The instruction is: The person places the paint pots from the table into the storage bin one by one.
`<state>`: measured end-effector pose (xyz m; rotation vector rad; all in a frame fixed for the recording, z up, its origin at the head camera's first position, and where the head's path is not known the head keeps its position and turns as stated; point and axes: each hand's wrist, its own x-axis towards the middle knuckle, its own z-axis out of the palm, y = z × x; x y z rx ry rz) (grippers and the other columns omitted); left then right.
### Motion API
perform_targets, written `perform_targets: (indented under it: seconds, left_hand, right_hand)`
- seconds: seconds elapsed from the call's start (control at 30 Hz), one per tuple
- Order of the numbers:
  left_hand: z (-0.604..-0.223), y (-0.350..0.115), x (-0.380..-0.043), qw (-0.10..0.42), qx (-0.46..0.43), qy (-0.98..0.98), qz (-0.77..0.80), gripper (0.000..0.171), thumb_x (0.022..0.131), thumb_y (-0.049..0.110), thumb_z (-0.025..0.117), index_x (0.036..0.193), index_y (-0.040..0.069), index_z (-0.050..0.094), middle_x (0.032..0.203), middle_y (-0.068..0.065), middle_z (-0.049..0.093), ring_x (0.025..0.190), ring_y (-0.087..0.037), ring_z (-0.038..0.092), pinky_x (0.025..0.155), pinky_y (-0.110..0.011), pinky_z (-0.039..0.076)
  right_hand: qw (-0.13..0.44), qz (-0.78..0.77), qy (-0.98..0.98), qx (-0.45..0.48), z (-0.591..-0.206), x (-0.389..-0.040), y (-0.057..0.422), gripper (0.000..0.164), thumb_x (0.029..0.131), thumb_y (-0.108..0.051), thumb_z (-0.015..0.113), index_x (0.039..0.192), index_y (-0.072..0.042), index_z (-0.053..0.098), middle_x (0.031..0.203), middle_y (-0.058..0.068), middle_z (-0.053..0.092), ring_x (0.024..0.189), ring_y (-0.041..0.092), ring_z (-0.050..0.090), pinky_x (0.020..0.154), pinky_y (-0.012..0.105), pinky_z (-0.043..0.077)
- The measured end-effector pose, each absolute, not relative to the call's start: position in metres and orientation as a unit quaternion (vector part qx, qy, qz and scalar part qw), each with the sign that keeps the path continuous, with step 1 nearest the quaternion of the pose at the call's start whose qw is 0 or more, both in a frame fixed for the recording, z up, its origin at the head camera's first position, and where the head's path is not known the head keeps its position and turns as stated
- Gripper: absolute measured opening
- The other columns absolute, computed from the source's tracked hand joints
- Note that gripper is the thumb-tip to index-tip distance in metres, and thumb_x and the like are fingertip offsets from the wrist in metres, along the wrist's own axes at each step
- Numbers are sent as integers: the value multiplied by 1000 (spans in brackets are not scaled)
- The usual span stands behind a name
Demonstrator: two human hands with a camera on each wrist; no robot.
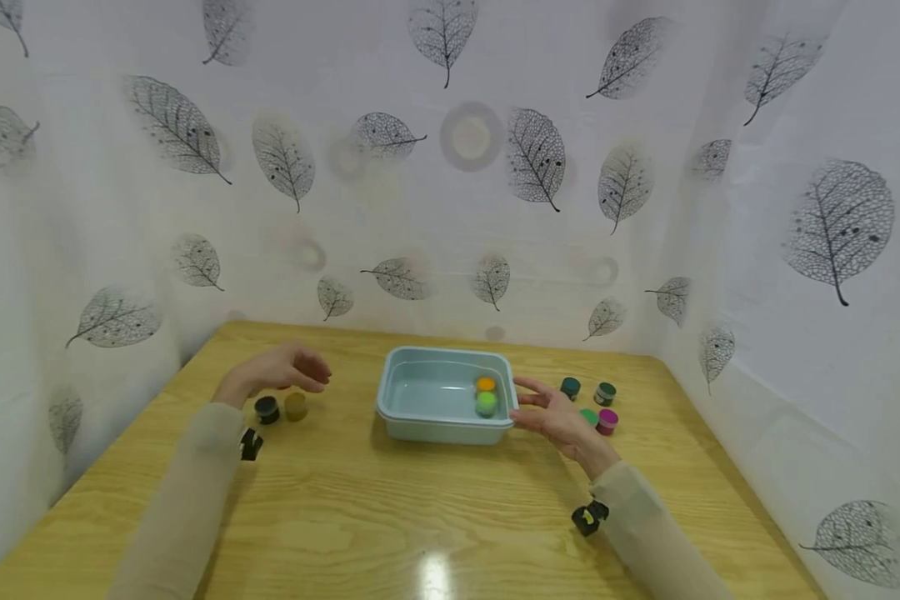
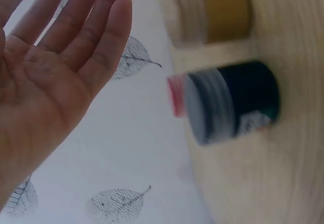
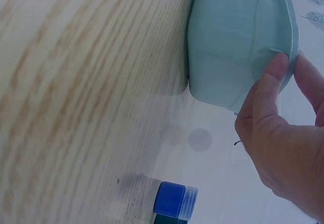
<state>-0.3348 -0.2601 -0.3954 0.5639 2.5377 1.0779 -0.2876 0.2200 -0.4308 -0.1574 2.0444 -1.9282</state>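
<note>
A pale blue-green plastic tub [image 1: 420, 429] stands mid-table, holding an orange jar [image 1: 485, 385] and a light green jar [image 1: 485, 404] at its right end. My right hand [image 1: 562, 423] pinches the tub's right rim; in the right wrist view, fingertips [image 3: 277, 64] press the outer wall just under the lip. Over on the left, my left hand [image 1: 281, 371] hovers with loosely bent fingers and holds nothing. Close below it are a black jar [image 1: 267, 409] with a translucent lid and a mustard-yellow jar [image 1: 296, 407]. The left wrist view shows that hand's open palm [image 2: 45, 87].
Right of my right hand stand a dark teal jar [image 1: 570, 387], a dark green jar [image 1: 605, 393], a magenta jar [image 1: 607, 422] and a green jar [image 1: 589, 417] partly behind the hand. A leaf-print curtain [image 1: 450, 208] surrounds the wooden table [image 1: 360, 517].
</note>
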Motion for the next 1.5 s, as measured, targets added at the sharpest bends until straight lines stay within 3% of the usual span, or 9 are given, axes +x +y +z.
perform_targets:
  seconds: [0.27, 0.63, 0.87, 1.07, 1.3, 1.5]
  left_hand:
    - [-412, -278, -333, 158, 207, 892, 370, 40, 84, 12, 76, 118, -5, 64, 119, -23, 65, 108, -33, 62, 94, -44, 53]
    - [-419, -287, -332, 169, 222, 899, 339, 42, 80, 9, 77, 118, -3, 65, 119, -20, 65, 106, -28, 58, 94, -44, 50]
    - [-427, -292, -336, 177, 237, 898, 327, 48, 78, 5, 78, 122, -5, 63, 119, -18, 64, 97, -22, 54, 83, -33, 49]
    - [-431, -294, -339, 174, 238, 899, 323, 45, 77, 4, 78, 119, -4, 65, 116, -16, 66, 95, -22, 55, 79, -32, 50]
    - [-433, -293, -338, 161, 215, 898, 348, 46, 76, 6, 79, 119, -2, 66, 116, -15, 68, 101, -24, 60, 86, -38, 54]
    - [-430, -291, -336, 132, 196, 891, 388, 50, 81, 14, 78, 126, -2, 62, 122, -18, 66, 108, -28, 62, 93, -42, 54]
  right_hand:
    - [165, -677, 715, -55, -431, -288, 221, 72, 91, -1, 66, 153, -6, 31, 143, 32, 37, 111, 25, 60, 92, 33, 58]
    - [167, -677, 715, -53, -430, -288, 220, 71, 91, -1, 66, 153, -6, 30, 144, 32, 37, 114, 27, 59, 92, 33, 58]
    - [168, -677, 715, -49, -429, -287, 219, 72, 91, -1, 66, 153, -5, 30, 144, 31, 37, 112, 24, 60, 92, 32, 58]
    - [167, -678, 714, -51, -429, -286, 219, 72, 91, 0, 66, 153, -5, 30, 143, 32, 38, 111, 25, 60, 91, 32, 58]
    - [166, -674, 717, -56, -430, -287, 219, 71, 92, 0, 65, 153, -5, 30, 143, 32, 38, 108, 21, 61, 95, 37, 56]
    - [165, -677, 715, -53, -429, -287, 219, 72, 91, 0, 66, 153, -5, 30, 142, 32, 38, 108, 22, 61, 92, 33, 58]
